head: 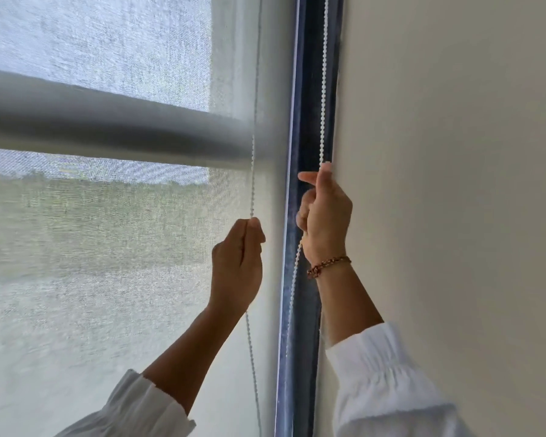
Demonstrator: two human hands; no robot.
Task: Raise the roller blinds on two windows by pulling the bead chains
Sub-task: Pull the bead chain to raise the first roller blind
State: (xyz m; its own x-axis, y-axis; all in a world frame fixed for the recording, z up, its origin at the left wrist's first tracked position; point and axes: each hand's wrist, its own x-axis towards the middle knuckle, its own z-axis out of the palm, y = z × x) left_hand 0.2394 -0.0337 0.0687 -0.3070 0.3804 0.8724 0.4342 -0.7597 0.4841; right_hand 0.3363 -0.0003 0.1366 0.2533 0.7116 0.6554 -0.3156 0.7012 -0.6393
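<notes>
A pale, see-through roller blind (108,247) covers the window and fills the left of the view. A grey horizontal bar (108,127) shows through the blind. Two strands of white bead chain hang at the blind's right edge. My left hand (238,263) is closed on the left strand (252,184), which runs on below my wrist. My right hand (325,216) is higher, closed on the right strand (323,89) beside the dark blue window frame (309,121). The chain drops below that hand along the frame.
A plain beige wall (454,184) fills the right side, touching the dark frame. White sleeves cover both forearms at the bottom. A beaded bracelet (327,266) sits on my right wrist. Blurred greenery shows through the blind.
</notes>
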